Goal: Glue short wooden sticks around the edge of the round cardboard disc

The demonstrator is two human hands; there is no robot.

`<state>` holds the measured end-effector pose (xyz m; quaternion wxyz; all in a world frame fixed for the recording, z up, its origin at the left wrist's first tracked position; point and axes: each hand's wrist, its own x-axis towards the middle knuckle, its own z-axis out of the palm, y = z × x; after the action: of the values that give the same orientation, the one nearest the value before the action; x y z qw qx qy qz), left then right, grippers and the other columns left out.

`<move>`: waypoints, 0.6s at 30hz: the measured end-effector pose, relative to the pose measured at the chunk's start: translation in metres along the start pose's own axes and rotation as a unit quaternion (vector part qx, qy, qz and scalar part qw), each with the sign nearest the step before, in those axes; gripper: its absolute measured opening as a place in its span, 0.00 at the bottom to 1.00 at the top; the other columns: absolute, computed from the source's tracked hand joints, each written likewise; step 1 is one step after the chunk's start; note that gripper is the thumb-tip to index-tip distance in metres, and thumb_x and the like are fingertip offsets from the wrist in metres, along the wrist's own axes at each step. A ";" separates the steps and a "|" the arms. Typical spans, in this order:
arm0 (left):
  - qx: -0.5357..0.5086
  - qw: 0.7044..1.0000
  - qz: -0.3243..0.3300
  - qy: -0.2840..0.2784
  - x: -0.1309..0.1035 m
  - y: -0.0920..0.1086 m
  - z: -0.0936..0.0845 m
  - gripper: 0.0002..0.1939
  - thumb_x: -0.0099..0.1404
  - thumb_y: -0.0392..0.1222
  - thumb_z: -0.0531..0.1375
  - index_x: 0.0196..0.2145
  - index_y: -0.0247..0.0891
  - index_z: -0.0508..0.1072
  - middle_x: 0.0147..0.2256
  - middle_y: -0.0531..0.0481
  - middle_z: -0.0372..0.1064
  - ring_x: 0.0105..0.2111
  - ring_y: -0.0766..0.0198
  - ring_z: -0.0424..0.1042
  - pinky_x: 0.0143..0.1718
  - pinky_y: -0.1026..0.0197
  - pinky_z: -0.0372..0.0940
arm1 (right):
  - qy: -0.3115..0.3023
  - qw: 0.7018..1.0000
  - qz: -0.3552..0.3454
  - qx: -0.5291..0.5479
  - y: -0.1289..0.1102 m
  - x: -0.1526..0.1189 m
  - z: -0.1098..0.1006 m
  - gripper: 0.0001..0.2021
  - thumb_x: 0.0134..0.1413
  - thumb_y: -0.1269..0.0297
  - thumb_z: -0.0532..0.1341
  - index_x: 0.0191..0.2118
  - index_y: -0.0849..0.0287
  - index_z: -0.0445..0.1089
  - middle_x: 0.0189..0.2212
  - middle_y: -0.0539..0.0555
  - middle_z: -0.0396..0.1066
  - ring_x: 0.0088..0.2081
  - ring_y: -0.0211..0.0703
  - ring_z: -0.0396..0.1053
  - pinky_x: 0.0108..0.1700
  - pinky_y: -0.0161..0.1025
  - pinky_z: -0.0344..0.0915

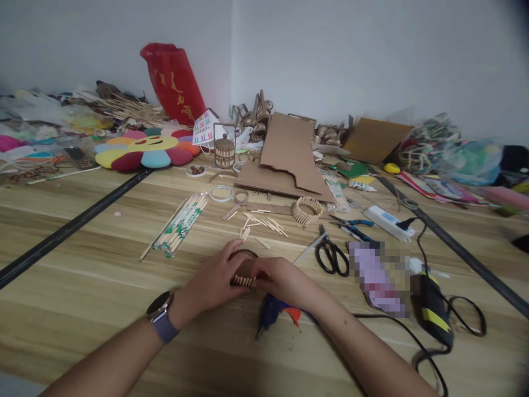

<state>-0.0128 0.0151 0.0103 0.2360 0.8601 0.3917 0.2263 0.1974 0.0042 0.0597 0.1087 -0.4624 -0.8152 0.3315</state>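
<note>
A small round cardboard disc edged with short wooden sticks [244,270] is between my two hands. My left hand [212,275] wraps its left side, thumb and fingers closed on the rim. The fingers of my right hand [276,275] are pinched at its right edge; whatever lies between those fingertips is hidden. Just below my right hand, a blue glue gun [268,314] with an orange trigger rests on the table, nozzle toward me. Short loose wooden sticks [268,225] lie beyond my hands, near a ring of sticks [307,210].
Black scissors [332,256] and blue-handled pliers [357,227] lie to the right, near a white power strip [388,222] and black cords. Packaged sticks [182,225] are at left. Cardboard sheets [288,149] and a small lidded stick bucket [224,151] stand behind.
</note>
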 end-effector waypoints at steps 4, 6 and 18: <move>0.002 1.000 0.001 -0.004 0.000 0.001 -0.001 0.33 0.56 0.36 0.72 0.57 0.44 0.67 0.67 0.38 0.53 0.66 0.42 0.59 0.65 0.41 0.60 | -0.015 0.995 -0.005 -0.103 -0.005 -0.002 -0.001 0.07 0.60 0.74 0.61 0.41 0.58 0.74 0.38 0.54 0.79 0.40 0.45 0.75 0.37 0.34 0.59; 0.003 1.000 0.005 -0.002 0.000 0.001 -0.001 0.33 0.56 0.35 0.71 0.58 0.44 0.67 0.67 0.38 0.53 0.67 0.42 0.57 0.66 0.41 0.60 | -0.024 0.988 -0.003 -0.150 -0.007 -0.002 -0.001 0.07 0.62 0.73 0.60 0.43 0.58 0.73 0.39 0.55 0.80 0.40 0.46 0.76 0.37 0.35 0.58; -0.003 1.000 -0.001 0.017 -0.001 -0.001 0.002 0.34 0.55 0.37 0.71 0.58 0.45 0.67 0.67 0.39 0.53 0.66 0.41 0.59 0.65 0.40 0.61 | -0.024 0.979 -0.009 -0.205 -0.009 -0.004 0.001 0.06 0.65 0.71 0.59 0.43 0.59 0.73 0.37 0.57 0.80 0.39 0.49 0.78 0.33 0.36 0.56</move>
<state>-0.0124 0.0144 0.0082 0.2322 0.8550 0.3959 0.2414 0.1928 -0.0026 0.0648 -0.0047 -0.4596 -0.8721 0.1677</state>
